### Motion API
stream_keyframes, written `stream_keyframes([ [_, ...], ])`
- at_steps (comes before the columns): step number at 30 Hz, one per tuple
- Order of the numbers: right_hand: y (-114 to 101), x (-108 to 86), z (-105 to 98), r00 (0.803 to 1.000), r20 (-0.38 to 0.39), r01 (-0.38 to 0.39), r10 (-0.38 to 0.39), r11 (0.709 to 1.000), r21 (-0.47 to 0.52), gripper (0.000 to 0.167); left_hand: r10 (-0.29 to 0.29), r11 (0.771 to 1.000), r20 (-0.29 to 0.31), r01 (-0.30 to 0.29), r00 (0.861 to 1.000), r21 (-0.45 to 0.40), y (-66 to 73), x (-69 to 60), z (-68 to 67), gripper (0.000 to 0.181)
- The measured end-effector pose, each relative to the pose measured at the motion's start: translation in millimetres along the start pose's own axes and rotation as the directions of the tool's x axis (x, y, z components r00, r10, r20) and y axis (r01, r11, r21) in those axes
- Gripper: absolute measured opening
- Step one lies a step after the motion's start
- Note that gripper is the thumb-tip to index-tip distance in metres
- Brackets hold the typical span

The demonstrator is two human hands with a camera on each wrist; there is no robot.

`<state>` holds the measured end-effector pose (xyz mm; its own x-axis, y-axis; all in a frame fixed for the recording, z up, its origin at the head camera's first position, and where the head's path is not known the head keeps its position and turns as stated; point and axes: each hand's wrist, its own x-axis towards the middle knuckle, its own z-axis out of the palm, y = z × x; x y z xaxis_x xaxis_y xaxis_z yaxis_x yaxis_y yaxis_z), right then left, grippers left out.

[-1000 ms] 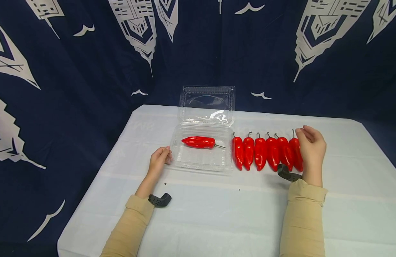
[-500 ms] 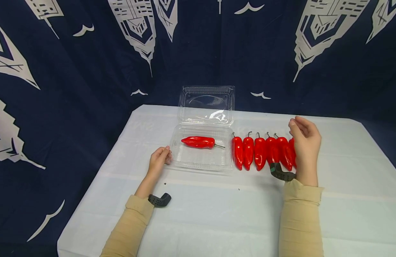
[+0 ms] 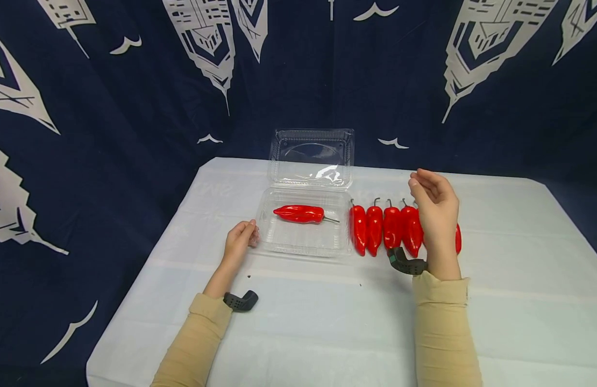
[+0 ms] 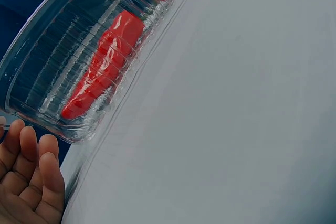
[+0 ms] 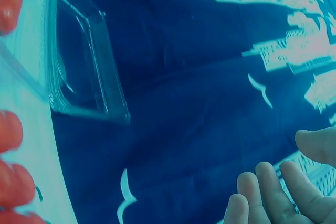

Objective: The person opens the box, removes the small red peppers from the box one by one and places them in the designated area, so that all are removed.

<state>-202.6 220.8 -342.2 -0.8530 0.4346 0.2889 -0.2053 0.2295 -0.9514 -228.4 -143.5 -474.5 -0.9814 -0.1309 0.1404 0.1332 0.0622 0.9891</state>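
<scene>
A clear plastic clamshell box [image 3: 303, 243] lies opened out on the table, its lid [image 3: 312, 153] tilted up at the back. Inside its base lies one red chili pepper [image 3: 299, 214], crosswise with the stem to the right. My left hand [image 3: 240, 237] pinches the box's left rim; the left wrist view shows its curled fingers [image 4: 51, 174] at the clear edge. Over the right part of a row of red chili peppers [image 3: 358, 230], my right hand [image 3: 438, 207] hovers with loosely bent fingers, holding nothing. It hides some of those peppers.
The row of peppers stands directly right of the box, stems toward the back. A white cloth covers the table [image 3: 327, 322]. Behind it hangs a dark blue curtain [image 3: 400, 86] with white printed buildings. Small dark specks [image 3: 249, 277] lie on the cloth.
My right hand has lifted away from the rightmost pepper and moved left and back over the row, its fingers loosening. My left hand and the box have stayed in place.
</scene>
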Motion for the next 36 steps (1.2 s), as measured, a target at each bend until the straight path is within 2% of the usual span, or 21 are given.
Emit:
stream_keyframes([
  [5,3,-5.5,14,0.996,0.077,0.05,-0.051,0.999,0.018,0.037,0.066,0.997,0.007,-0.066,0.998,-0.041,-0.4,-1.1,0.2,0.034],
  [6,5,-6.4,17,0.994,0.09,0.06,-0.062,0.998,0.017,0.037,0.061,0.997,0.004,-0.061,0.998,-0.04,-0.1,-0.9,0.4,0.034],
  [8,21,-1.8,24,0.988,0.115,0.091,-0.1,0.993,0.08,0.038,0.04,0.999,0.001,-0.04,0.999,-0.033,0.1,-0.3,0.4,0.033],
  [13,25,-5.5,38,0.975,0.176,0.121,-0.132,0.99,0.072,0.039,-0.028,1.0,0.004,0.028,1.0,-0.008,0.3,1.5,0.4,0.032],
  [15,41,0.1,46,0.97,0.197,0.141,-0.144,0.99,0.029,0.04,-0.035,0.999,0.006,0.035,0.999,-0.007,1.2,1.5,0.2,0.031],
  [18,95,20.5,60,0.963,0.215,0.158,-0.161,0.987,0.03,0.041,-0.035,0.999,0.005,0.035,0.999,-0.01,1.8,1.1,0.1,0.03],
  [19,96,19.5,63,0.96,0.227,0.159,-0.165,0.986,0.043,0.041,-0.034,0.999,0.005,0.034,0.999,-0.01,1.5,1.1,0.0,0.029],
  [20,95,17.2,66,0.957,0.235,0.165,-0.172,0.985,0.049,0.041,-0.032,0.999,0.003,0.032,0.999,-0.009,1.3,1.1,0.0,0.029],
  [21,83,9.8,67,0.956,0.244,0.165,-0.166,0.986,0.025,0.042,-0.03,1.0,0.002,0.03,1.0,-0.007,0.7,1.3,0.0,0.029],
  [22,72,2.2,69,0.955,0.252,0.151,-0.158,0.987,0.049,0.041,-0.029,1.0,0.0,0.029,1.0,-0.007,0.5,1.2,0.0,0.029],
  [25,23,-24.2,70,0.949,0.291,0.109,-0.12,0.993,0.056,0.038,-0.027,1.0,-0.002,0.027,1.0,-0.003,0.4,1.3,0.0,0.029],
  [31,23,-30.3,81,0.938,0.344,0.048,-0.054,0.999,0.026,0.036,-0.028,1.0,0.0,0.028,1.0,0.001,0.6,1.3,0.0,0.032],
  [36,31,-33.9,92,0.926,0.374,0.03,-0.049,0.998,0.056,0.034,-0.036,0.999,-0.008,0.036,0.999,0.001,0.0,1.5,-0.1,0.032],
])
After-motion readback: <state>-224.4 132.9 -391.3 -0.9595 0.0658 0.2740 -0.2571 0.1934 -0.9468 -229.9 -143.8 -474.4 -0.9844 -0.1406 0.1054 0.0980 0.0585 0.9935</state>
